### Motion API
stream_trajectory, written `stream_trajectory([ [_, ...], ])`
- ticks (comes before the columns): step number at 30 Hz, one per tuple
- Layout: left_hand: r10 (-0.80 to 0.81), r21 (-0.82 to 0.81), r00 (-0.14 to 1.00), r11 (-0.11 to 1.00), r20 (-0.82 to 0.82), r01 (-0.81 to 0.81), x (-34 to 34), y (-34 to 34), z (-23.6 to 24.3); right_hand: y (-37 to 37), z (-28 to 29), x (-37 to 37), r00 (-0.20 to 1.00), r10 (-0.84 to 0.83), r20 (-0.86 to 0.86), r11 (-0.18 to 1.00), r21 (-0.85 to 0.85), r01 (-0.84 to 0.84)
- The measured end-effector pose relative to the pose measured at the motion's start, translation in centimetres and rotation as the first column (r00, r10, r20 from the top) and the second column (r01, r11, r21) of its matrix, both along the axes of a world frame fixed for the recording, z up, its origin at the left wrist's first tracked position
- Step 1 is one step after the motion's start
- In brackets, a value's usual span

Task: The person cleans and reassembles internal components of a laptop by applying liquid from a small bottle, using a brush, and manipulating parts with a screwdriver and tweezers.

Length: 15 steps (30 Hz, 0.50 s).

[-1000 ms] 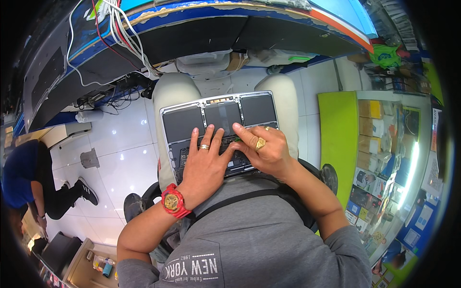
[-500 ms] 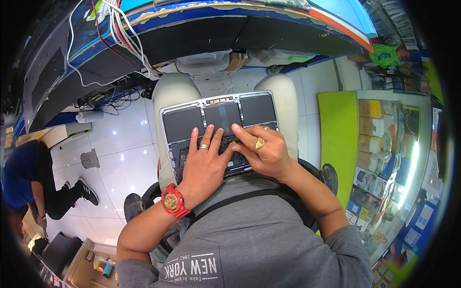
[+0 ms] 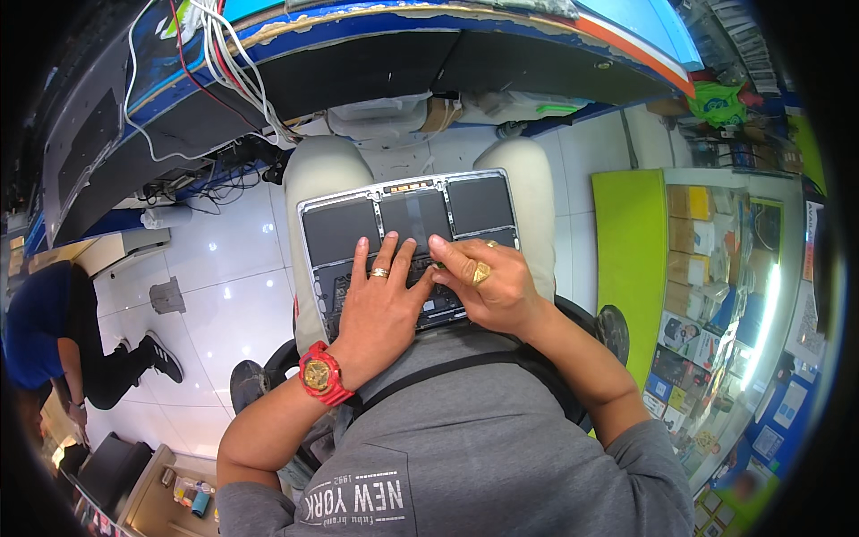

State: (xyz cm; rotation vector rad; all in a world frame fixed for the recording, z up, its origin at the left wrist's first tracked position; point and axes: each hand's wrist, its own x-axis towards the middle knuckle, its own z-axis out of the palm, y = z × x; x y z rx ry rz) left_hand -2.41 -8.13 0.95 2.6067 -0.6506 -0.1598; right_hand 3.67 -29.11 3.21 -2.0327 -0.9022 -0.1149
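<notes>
An opened laptop base (image 3: 309, 259) lies across my lap, with its black battery cells (image 3: 412, 219) and circuit board showing. My left hand (image 3: 385, 300) rests flat on its left and middle part, fingers spread, a ring on one finger. Beside it, my right hand (image 3: 492, 282) is closed in a pinch over the board. A sliver of a small green tool (image 3: 438, 266) shows between its thumb and fingers; the hand hides the rest. My left thumb and the right fingertips are close together over the board.
A worn blue-edged bench (image 3: 376, 36) runs ahead of my knees, with white cables (image 3: 237, 63) hanging at its left. A green-sided glass display case (image 3: 631, 295) stands to the right. At the far left a person in a blue shirt (image 3: 36, 327) bends over.
My right hand has shifted very slightly and turned a little at the pinch. My left hand and the laptop base stay in place.
</notes>
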Motion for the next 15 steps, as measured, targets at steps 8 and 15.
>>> stream_trajectory([
  [8,0.004,-0.008,1.0,1.0,0.01,-0.004,-0.1,0.0,-0.2,-0.3,-0.8,-0.3,0.998,0.007,0.062,0.999,-0.036,-0.005],
  [15,-0.001,-0.002,1.0,1.0,-0.001,0.001,0.0,0.1,-0.1,-0.1,-1.7,-0.6,0.997,-0.027,0.067,1.0,-0.004,0.027],
])
